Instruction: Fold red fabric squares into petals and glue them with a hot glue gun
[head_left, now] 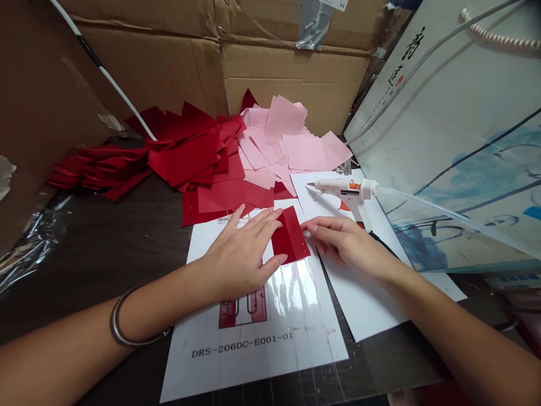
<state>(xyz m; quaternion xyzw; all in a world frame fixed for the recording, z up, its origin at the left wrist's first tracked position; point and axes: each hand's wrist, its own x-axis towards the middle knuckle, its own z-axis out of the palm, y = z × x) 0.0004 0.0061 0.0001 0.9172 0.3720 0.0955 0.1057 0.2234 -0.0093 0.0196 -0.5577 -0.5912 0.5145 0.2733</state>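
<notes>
A small dark red fabric-like piece [291, 237] lies flat on a glossy printed sheet [304, 332], with a crease or fold line across it. My left hand [240, 254] rests flat with fingers spread, its fingertips at the piece's left edge and part of the printed picture hidden beneath it. Close to the piece's right edge, my right hand [342, 242] has its fingers pinched together. Whatever lies between those fingertips, if anything, is too small to make out. Just beyond my right hand, a white and orange glue gun [342, 189] rests with its nozzle pointing left.
Behind my hands are heaps of red pieces [186, 158] and pink pieces [296, 141]. Small metal clips [345, 167] sit beside the pink heap. Cardboard [291, 79] walls the back, and a white printed panel [443, 169] stands at right. Crumpled clear plastic [34, 248] lies left.
</notes>
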